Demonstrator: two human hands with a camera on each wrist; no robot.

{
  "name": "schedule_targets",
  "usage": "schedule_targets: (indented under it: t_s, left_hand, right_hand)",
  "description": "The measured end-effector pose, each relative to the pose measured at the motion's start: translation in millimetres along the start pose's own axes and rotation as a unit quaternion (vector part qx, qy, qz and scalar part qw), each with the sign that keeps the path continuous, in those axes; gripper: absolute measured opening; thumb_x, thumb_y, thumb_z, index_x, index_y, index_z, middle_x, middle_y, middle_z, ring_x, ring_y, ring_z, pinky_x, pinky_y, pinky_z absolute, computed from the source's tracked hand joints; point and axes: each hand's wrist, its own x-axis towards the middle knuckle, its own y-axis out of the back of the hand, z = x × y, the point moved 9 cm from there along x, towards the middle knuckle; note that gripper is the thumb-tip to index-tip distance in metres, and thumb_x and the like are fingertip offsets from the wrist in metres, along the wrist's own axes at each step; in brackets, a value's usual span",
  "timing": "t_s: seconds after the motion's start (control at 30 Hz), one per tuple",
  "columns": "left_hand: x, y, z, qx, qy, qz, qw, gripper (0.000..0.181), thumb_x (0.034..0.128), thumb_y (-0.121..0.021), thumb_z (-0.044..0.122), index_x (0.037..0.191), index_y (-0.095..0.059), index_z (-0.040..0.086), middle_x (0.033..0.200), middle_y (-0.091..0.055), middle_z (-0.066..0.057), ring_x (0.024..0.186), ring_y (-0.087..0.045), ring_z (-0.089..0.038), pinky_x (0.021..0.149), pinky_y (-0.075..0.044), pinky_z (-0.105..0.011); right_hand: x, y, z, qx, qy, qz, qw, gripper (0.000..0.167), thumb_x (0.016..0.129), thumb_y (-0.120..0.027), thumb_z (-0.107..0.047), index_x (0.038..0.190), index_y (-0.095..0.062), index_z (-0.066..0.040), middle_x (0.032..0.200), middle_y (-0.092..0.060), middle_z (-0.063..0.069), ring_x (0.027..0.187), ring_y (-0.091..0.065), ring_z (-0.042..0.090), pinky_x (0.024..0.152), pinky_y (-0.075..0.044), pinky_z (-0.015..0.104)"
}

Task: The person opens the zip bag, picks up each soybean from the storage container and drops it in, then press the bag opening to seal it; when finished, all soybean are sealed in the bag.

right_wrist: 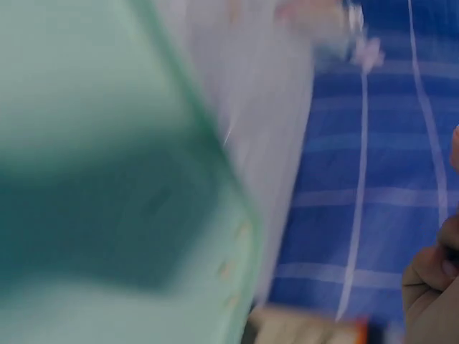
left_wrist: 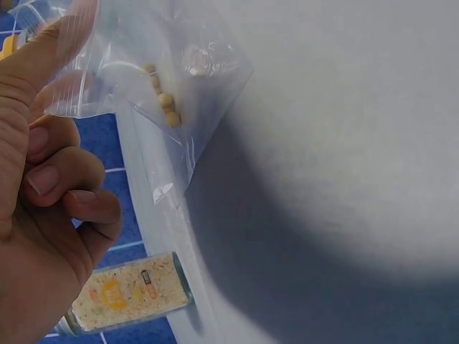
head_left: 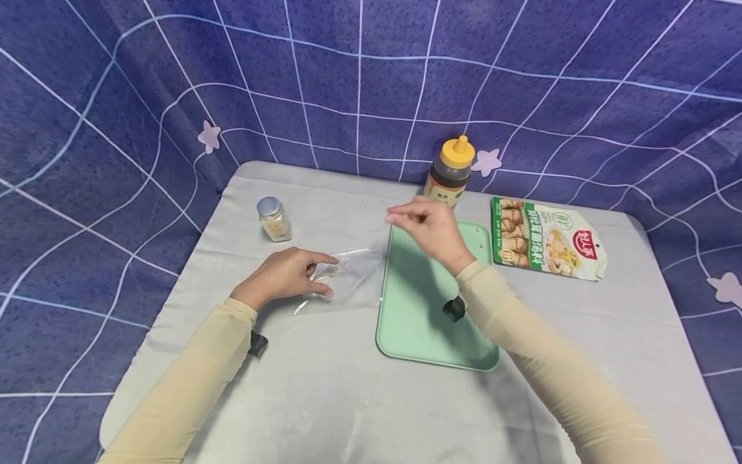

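Note:
My left hand (head_left: 286, 277) is at the near side of a clear zip-top plastic bag (head_left: 362, 280) lying on the table. Its thumb and forefinger hold the bag's mouth apart, and in the left wrist view the plastic overlaps the thumb. Several small round tan beans (left_wrist: 166, 100) sit inside the bag. Above the upper left of a green tray (head_left: 414, 303) hovers my right hand (head_left: 429, 225), thumb and fingertips brought together. Whether something tiny is between them cannot be seen. A few tan beans (right_wrist: 225, 269) lie at the tray's far right corner.
A glass seasoning jar (head_left: 275, 220) with a grey lid stands behind the left hand. Behind the tray is a yellow-capped squeeze bottle (head_left: 449, 173), partly hidden by the right hand. A green and white food packet (head_left: 547, 238) lies right of the tray. Blue gridded cloth (head_left: 371, 84) borders the table.

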Motion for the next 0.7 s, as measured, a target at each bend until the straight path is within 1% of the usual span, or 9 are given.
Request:
schedule_targets:
  t_s: [0.07, 0.17, 0.23, 0.33, 0.43, 0.53, 0.63, 0.7]
  left_hand:
    - [-0.5, 0.8, -0.8, 0.001, 0.000, 0.001, 1.0000, 0.064, 0.0712, -0.089, 0.052, 0.128, -0.072, 0.029, 0.066, -0.048, 0.011, 0.058, -0.041, -0.009, 0.054, -0.035, -0.034]
    - [-1.3, 0.9, -1.5, -0.001, 0.000, -0.001, 1.0000, 0.064, 0.0716, -0.089, 0.052, 0.129, -0.072, 0.029, 0.066, -0.048, 0.011, 0.059, -0.041, -0.009, 0.054, -0.035, -0.034]
    - [-2.0, 0.5, -2.1, -0.003, 0.000, -0.002, 1.0000, 0.064, 0.0718, -0.089, 0.052, 0.129, -0.072, 0.029, 0.066, -0.048, 0.011, 0.059, -0.041, -0.009, 0.054, -0.035, -0.034]
    - [-3.0, 0.2, -4.2, -0.002, 0.005, -0.002, 1.0000, 0.065, 0.0713, -0.089, 0.052, 0.129, -0.072, 0.029, 0.066, -0.048, 0.011, 0.058, -0.041, -0.009, 0.054, -0.034, -0.033]
    - [-3.8, 0.5, -5.2, -0.002, 0.006, 0.000, 1.0000, 0.065, 0.0710, -0.090, 0.052, 0.129, -0.072, 0.029, 0.066, -0.048, 0.011, 0.058, -0.041, -0.009, 0.054, -0.035, -0.033]
    - [-3.8, 1.3, -4.5, 0.000, 0.002, 0.002, 1.0000, 0.065, 0.0714, -0.089, 0.052, 0.129, -0.072, 0.029, 0.066, -0.049, 0.011, 0.058, -0.041, -0.008, 0.054, -0.036, -0.033]
    - [-3.5, 2.5, -3.8, -0.001, 0.000, 0.004, 1.0000, 0.064, 0.0719, -0.089, 0.051, 0.129, -0.072, 0.028, 0.066, -0.048, 0.011, 0.058, -0.041, -0.009, 0.054, -0.035, -0.034]
    - [-3.4, 3.2, -4.1, -0.001, 0.001, 0.004, 1.0000, 0.064, 0.0718, -0.089, 0.051, 0.129, -0.072, 0.029, 0.066, -0.048, 0.011, 0.059, -0.041, -0.009, 0.054, -0.035, -0.034]
  right_hand:
    - [1.9, 13, 28, -0.018, -0.046, 0.019, 0.9986, 0.016, 0.086, -0.083, -0.017, 0.100, -0.082, -0.007, 0.073, -0.062, 0.003, 0.064, -0.047, 0.015, 0.059, -0.038, 0.027]
    - [0.5, 25, 65, -0.055, -0.091, 0.028, 0.9940, 0.017, 0.087, -0.083, -0.017, 0.101, -0.082, -0.007, 0.080, -0.068, 0.003, 0.066, -0.049, 0.016, 0.060, -0.038, 0.027]
    - [-1.9, 27, 84, -0.080, -0.107, 0.018, 0.9909, 0.018, 0.088, -0.083, -0.018, 0.102, -0.082, -0.006, 0.081, -0.068, 0.005, 0.067, -0.049, 0.017, 0.060, -0.038, 0.028]
    - [-5.7, 22, 107, -0.108, -0.123, -0.010, 0.9864, 0.018, 0.089, -0.081, -0.019, 0.102, -0.082, -0.005, 0.078, -0.067, 0.006, 0.065, -0.049, 0.019, 0.059, -0.037, 0.030]
    - [-9.7, 13, 126, -0.128, -0.147, -0.040, 0.9800, 0.017, 0.091, -0.080, -0.020, 0.102, -0.082, -0.007, 0.073, -0.064, 0.004, 0.064, -0.047, 0.019, 0.057, -0.037, 0.031]
    - [-12.7, 6, 137, -0.144, -0.169, -0.062, 0.9730, 0.015, 0.091, -0.080, -0.021, 0.100, -0.083, -0.009, 0.072, -0.064, 0.002, 0.065, -0.048, 0.018, 0.058, -0.038, 0.032]
    - [-14.0, 2, 142, -0.150, -0.181, -0.074, 0.9692, 0.015, 0.090, -0.081, -0.022, 0.099, -0.083, -0.011, 0.073, -0.067, 0.001, 0.067, -0.050, 0.018, 0.059, -0.039, 0.033]
    - [-13.6, 0, 142, -0.154, -0.180, -0.080, 0.9683, 0.014, 0.090, -0.081, -0.022, 0.099, -0.083, -0.011, 0.075, -0.070, 0.001, 0.068, -0.052, 0.018, 0.061, -0.040, 0.034]
